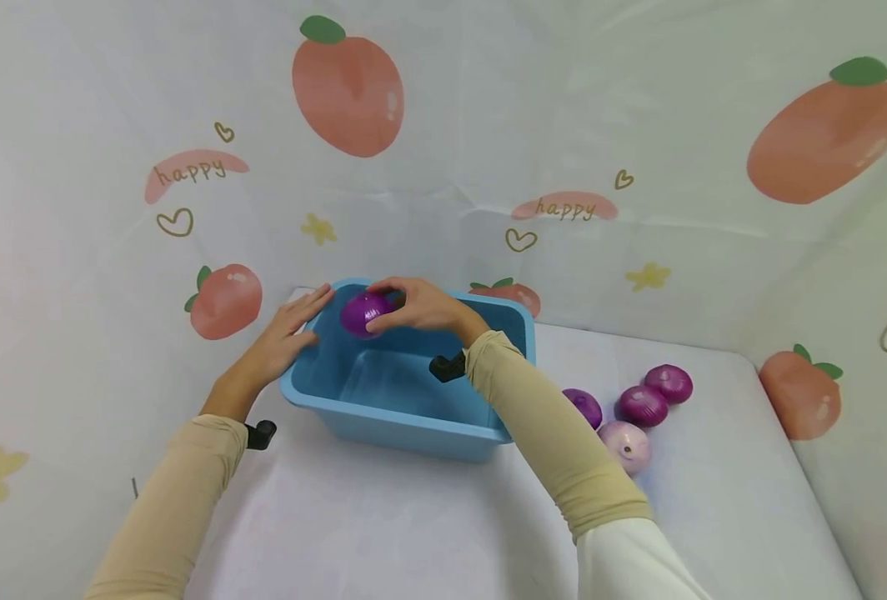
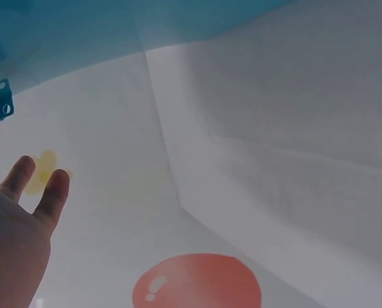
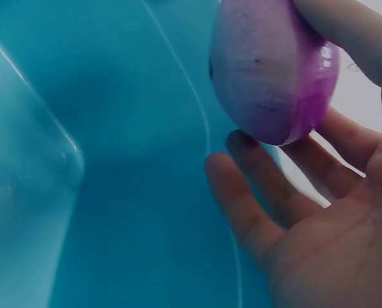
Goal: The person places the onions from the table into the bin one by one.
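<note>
A purple onion hangs over the far left part of a blue plastic tub; my right hand pinches it between fingers and thumb. In the right wrist view the onion sits at my fingertips above the tub's inside, which holds nothing I can see. My left hand rests with straight fingers on the tub's far left corner. The left wrist view shows those fingers spread beside the tub's outer wall.
Several more onions lie on the white table right of the tub: three purple ones and a paler one. Peach-print cloth walls close in the table at the back and both sides.
</note>
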Demonstrator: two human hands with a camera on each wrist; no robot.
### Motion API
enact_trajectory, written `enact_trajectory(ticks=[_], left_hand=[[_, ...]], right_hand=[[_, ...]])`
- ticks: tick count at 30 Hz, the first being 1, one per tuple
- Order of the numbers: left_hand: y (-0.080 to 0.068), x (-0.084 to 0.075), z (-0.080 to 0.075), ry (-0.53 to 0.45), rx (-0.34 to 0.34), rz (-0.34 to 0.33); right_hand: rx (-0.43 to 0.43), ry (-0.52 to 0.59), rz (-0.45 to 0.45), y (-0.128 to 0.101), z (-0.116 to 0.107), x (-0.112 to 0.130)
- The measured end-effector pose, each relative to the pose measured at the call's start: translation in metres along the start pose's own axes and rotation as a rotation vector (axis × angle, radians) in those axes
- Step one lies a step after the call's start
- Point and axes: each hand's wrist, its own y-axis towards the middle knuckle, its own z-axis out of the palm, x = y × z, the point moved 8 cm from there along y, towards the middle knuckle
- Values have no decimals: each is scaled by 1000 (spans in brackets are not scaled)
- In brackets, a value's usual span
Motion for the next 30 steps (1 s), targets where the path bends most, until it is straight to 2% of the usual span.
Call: enact_trajectory(ticks=[5,12,18,30], left_hand=[[4,-1,3,-17,-6,15],[2,-3,2,-30,-24,52],[-2,1,2,-56,-39,30],[-1,4,2,-86,-40,0]], right_hand=[[45,-41,34,7,8,-10],[41,-110,97,12,30,-35],[67,-176,121,18,49,-47],[101,-303,157,20,57,-61]])
